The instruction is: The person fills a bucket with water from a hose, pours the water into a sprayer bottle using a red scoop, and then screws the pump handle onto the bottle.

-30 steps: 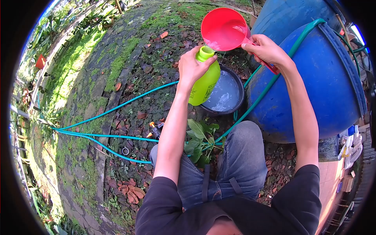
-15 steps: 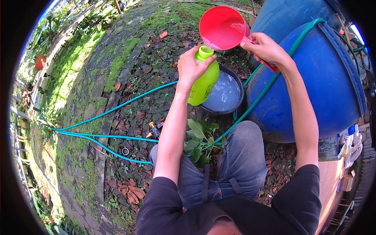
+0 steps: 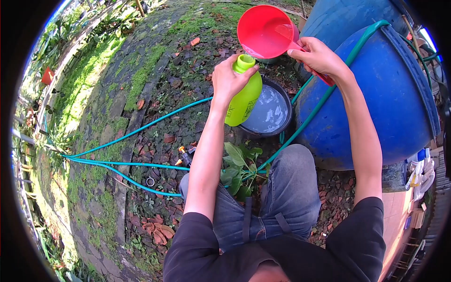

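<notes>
My left hand (image 3: 230, 77) is wrapped round the neck of a lime-green bottle (image 3: 245, 101), which has no cap on and leans slightly. In my right hand (image 3: 317, 58) is the handle of a red water dipper (image 3: 265, 33), tipped toward the bottle. Its lip is just above the bottle's mouth, and a little clear water runs from the lip into the opening. Behind and right of the bottle stands a dark bucket (image 3: 290, 115) of cloudy greyish water. How full the bottle is cannot be seen.
A large blue drum (image 3: 371, 108) stands at the right, with a green hose (image 3: 324, 101) draped over it. Thinner teal hoses (image 3: 141, 126) run left across mossy, rubble-strewn ground. A leafy plant (image 3: 239, 164) grows before my knees, near a black-and-orange hose fitting (image 3: 184, 156).
The dipper is tilted a little further and has shifted slightly up and left. Less water shows in it. The bottle and my left hand have barely moved.
</notes>
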Tool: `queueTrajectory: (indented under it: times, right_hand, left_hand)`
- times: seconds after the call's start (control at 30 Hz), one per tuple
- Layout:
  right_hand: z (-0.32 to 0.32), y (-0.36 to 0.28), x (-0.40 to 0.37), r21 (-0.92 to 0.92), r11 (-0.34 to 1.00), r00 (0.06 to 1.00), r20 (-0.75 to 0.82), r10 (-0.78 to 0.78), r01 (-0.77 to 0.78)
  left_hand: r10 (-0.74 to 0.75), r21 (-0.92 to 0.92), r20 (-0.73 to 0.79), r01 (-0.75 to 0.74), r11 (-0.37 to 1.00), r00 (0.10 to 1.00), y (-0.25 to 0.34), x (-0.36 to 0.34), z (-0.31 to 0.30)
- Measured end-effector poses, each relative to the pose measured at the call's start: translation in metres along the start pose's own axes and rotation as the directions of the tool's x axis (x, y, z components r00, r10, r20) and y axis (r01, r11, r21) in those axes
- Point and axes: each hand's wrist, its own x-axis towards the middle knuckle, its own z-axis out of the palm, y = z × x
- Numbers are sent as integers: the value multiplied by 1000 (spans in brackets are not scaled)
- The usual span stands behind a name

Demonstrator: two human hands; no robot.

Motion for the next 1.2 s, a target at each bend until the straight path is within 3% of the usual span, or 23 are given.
queueTrajectory:
  times: [1.2]
  right_hand:
    - [1,-10,1,-91,994,996,-55,-70,65]
  left_hand:
    - [14,14,-14,-14,1000,1000,-2,0,-1]
